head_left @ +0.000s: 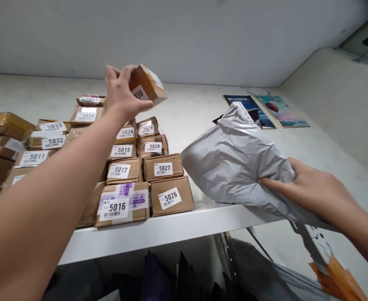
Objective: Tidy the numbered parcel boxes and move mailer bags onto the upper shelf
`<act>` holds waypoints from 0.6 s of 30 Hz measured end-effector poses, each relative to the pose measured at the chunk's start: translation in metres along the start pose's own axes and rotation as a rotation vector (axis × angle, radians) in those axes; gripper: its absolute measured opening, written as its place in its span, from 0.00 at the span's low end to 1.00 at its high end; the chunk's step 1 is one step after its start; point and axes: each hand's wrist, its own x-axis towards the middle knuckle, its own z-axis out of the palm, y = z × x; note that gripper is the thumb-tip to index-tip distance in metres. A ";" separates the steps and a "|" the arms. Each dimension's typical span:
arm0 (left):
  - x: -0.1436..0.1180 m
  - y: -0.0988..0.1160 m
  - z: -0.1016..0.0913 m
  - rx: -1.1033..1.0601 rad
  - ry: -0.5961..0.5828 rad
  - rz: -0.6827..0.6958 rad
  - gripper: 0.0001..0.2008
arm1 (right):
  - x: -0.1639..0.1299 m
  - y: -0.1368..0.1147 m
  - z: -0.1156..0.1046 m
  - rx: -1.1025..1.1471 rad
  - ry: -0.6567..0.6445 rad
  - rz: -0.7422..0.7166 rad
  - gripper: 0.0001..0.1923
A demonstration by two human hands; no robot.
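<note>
Left hand (121, 94) grips small box (146, 85) above labelled boxes (163, 168); right hand (309, 190) clutches grey bag (234, 163)

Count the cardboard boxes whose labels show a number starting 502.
4, in one column running back from the front edge of the shelf: box 5026, box 5027, box 5028, box 5029. The left arm may hide others.

L arm is stretched fwd and up across the view, wrist bent, left hand (120, 93) raised, fingers and thumb clamped round sth. R forearm is brought in from lower right, right hand (309, 190) held low, palm down, fingers curled in a grip.
</note>
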 end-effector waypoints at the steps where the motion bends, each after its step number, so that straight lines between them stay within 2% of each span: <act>1: 0.005 -0.008 0.007 0.019 -0.013 0.019 0.36 | 0.000 0.000 0.000 0.005 -0.001 0.005 0.28; 3: 0.014 -0.016 0.018 0.046 -0.071 0.049 0.35 | 0.000 0.000 0.000 0.011 0.000 0.013 0.29; 7: 0.035 -0.020 0.037 0.093 -0.248 0.045 0.32 | 0.002 0.001 0.002 0.029 0.009 0.014 0.30; 10: 0.052 -0.027 0.050 0.103 -0.359 0.051 0.38 | 0.003 0.003 0.005 0.047 0.032 0.000 0.29; 14: 0.069 -0.043 0.062 0.000 -0.456 0.088 0.45 | 0.003 0.003 0.005 0.039 0.040 -0.015 0.29; 18: 0.074 -0.055 0.065 -0.064 -0.561 0.000 0.47 | 0.001 0.002 0.003 0.039 0.045 -0.019 0.27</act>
